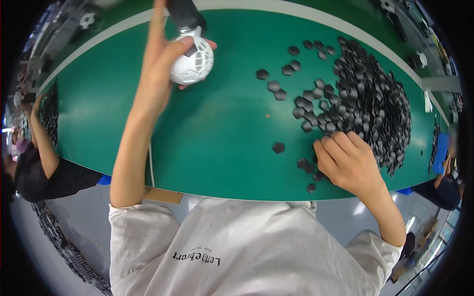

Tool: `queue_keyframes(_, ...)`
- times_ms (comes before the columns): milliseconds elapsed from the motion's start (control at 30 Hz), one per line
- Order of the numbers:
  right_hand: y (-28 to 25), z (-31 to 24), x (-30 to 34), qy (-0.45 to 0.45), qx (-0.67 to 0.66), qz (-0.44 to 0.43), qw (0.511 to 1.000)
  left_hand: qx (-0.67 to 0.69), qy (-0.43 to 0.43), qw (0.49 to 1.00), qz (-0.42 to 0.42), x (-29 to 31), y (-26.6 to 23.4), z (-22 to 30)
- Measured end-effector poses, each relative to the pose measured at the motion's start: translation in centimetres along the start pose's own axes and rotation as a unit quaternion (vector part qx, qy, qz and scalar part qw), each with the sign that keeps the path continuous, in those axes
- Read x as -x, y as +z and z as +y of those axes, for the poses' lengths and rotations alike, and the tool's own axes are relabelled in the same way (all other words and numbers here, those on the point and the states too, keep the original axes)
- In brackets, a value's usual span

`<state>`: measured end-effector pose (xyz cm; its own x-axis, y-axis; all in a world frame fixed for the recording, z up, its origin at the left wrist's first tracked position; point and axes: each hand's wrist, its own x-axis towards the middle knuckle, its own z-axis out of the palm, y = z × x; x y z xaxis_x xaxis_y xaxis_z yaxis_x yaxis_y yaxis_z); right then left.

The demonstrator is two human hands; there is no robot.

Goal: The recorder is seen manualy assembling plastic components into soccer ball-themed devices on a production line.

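Note:
Over the left part of the green table (232, 148), my left hand (165, 56) is wrapped round a white ball (191, 69) patterned like a football, with openwork on its right side. A dark, elongated piece (187, 16) adjoins the ball's far side by a white neck; I cannot tell how they are joined. To the right, my right hand (345, 160) rests at the near edge of a large heap of black pentagonal pieces (375, 106). Its fingers are curled in and their tips are hidden, so what they hold does not show.
Loose black pentagons (278, 147) lie scattered left of the heap. Beyond the table's pale far rim (276, 11), more white balls (87, 20) with dark parts sit on a green surface. One person (44, 148) works at the left, another (444, 182) at the right.

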<state>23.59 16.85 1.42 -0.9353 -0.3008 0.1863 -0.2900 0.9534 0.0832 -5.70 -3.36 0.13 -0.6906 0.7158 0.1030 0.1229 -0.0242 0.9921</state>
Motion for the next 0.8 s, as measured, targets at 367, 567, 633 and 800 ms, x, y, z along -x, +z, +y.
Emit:
queue_keyframes(367,-0.8,1.5,-5.0,0.103,-0.119,0.000,0.987,0.082,0.080,0.993,-0.031,1.3,0.8,-0.2)
queue_keyframes(567,-1.0,0.3,-12.2,0.150,-0.290,0.065,0.943,0.076,0.110,0.991,-0.015,2.3,1.9,-0.4)
queue_keyframes(633,-0.7,-0.1,-13.9,0.059,-0.307,0.133,0.941,0.066,0.125,0.990,-0.015,2.4,2.0,-0.4)
queue_keyframes(800,-0.2,-0.1,-15.9,0.040,-0.261,0.184,0.947,0.145,0.103,0.984,0.006,2.9,2.9,-0.4)
